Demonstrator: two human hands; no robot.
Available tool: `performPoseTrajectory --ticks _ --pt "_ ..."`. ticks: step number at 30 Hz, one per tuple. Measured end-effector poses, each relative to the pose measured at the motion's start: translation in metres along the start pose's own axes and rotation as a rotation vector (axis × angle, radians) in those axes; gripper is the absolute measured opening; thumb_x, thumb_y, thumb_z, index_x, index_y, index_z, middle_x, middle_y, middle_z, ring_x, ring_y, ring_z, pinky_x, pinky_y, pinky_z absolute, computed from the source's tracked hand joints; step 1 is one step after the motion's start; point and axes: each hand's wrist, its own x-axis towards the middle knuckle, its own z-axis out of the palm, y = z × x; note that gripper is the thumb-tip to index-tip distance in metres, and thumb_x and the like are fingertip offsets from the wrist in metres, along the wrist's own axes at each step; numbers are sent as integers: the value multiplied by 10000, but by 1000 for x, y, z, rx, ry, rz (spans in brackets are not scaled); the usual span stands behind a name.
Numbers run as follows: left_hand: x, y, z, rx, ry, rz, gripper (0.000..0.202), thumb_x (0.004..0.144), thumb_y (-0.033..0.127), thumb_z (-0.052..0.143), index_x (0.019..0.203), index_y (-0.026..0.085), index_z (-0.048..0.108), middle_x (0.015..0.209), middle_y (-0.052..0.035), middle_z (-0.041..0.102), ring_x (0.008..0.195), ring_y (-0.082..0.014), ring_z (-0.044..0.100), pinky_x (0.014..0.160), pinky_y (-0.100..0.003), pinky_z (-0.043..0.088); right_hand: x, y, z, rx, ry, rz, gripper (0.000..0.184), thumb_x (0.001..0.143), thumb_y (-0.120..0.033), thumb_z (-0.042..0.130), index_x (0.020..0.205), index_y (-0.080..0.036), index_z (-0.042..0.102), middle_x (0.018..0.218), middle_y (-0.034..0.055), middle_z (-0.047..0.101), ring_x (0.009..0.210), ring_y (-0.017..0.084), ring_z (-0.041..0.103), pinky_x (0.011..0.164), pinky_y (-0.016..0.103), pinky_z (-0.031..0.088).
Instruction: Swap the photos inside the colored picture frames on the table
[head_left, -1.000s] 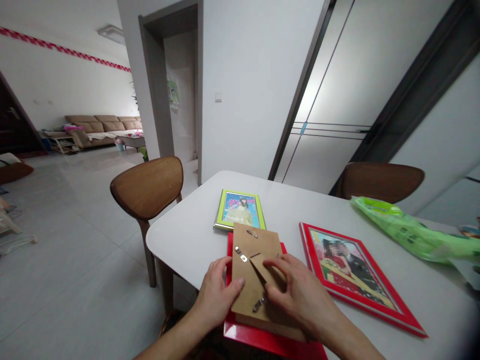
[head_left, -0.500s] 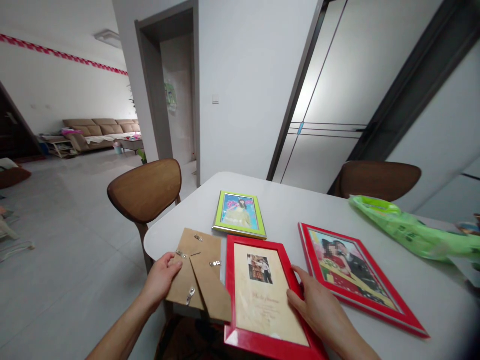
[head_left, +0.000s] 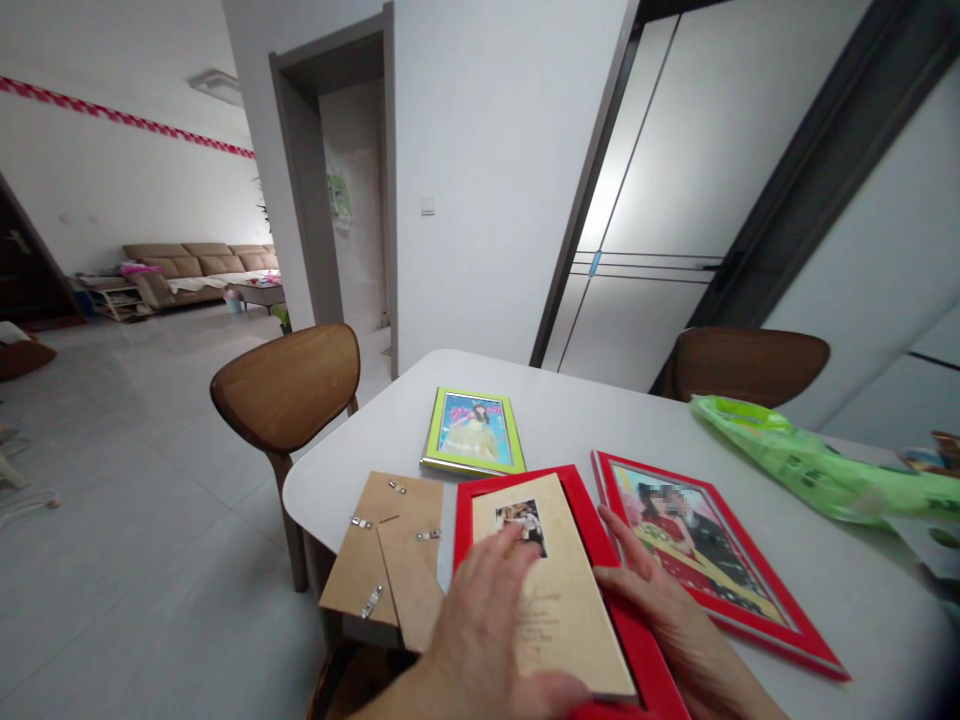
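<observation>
A red picture frame lies face up at the table's near edge, holding a beige paper insert with a small photo on it. My left hand lies flat on that insert, fingers stretched out and thumb along its near edge. My right hand rests with its fingers stretched along the frame's right border. A brown backing board with metal clips lies left of the frame, overhanging the table corner, untouched.
A larger red-framed photo lies to the right and a small green-framed picture behind. A green plastic bag sits far right on the white table. Two wooden chairs stand at the table's left and far sides.
My left hand let go of the backing board, which now lies at the table corner, and moved right onto the beige insert. My right hand stayed at the frame's right side.
</observation>
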Motion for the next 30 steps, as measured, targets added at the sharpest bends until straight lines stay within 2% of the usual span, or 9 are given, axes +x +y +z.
performPoseTrajectory --ticks 3,6,8,11,14,17,20,26,30 --pt "11 22 25 -34 39 186 739 589 229 593 1244 146 261 1260 -152 355 1108 -315 377 891 -469 358 2 0 1 -114 -9 -78 886 609 -342 609 1328 -189 115 587 -21 599 448 134 537 503 266 428" --pt "11 25 14 -65 125 242 672 590 92 450 1235 143 270 1102 -123 475 987 -254 469 836 -398 411 13 6 -8 -302 16 -138 853 631 -362 587 1324 -159 132 491 -68 518 459 120 503 492 233 391" --pt "5 19 -6 -63 210 131 628 619 62 405 1227 161 283 1039 -101 498 924 -221 494 802 -361 425 23 13 -19 -478 80 -188 803 643 -371 559 1311 -127 186 492 -73 492 479 120 493 489 225 369" --pt "-12 -1 -36 -52 333 -209 518 685 86 405 1188 191 341 965 -65 517 855 -200 514 760 -335 432 38 24 -33 -817 187 -263 701 658 -397 486 1253 -64 320 487 -55 475 472 141 482 470 241 344" --pt "-35 -31 -50 -107 351 -463 463 685 134 428 1144 174 390 857 -32 537 784 -199 536 713 -326 443 49 32 -40 -1108 251 -303 626 663 -395 429 1188 -53 424 571 11 562 539 181 536 529 272 376" --pt "-52 -56 -50 -112 329 -560 450 682 154 422 1131 146 389 788 -17 535 710 -188 544 666 -315 455 53 36 -40 -1295 255 -319 583 693 -367 385 1181 -53 438 695 78 621 646 218 579 598 294 399" --pt "-60 -65 -48 14 249 -547 450 692 146 418 1140 150 382 848 -41 550 765 -201 547 702 -331 450 54 38 -40 -1430 249 -344 553 723 -349 357 1172 -36 440 734 114 626 704 241 584 619 311 408" --pt "-60 -67 -50 348 113 -418 370 701 155 455 1071 137 473 984 -108 558 943 -264 502 812 -402 412 53 39 -40 -1475 258 -458 457 714 -348 413 1066 -82 529 937 148 584 834 256 550 741 361 406" --pt "-59 -61 -46 377 92 -314 373 695 156 461 1068 137 480 1041 -121 539 989 -263 480 870 -426 380 47 40 -10 -1128 177 -568 422 691 -350 469 1045 -128 529 978 116 568 841 219 538 761 357 408"
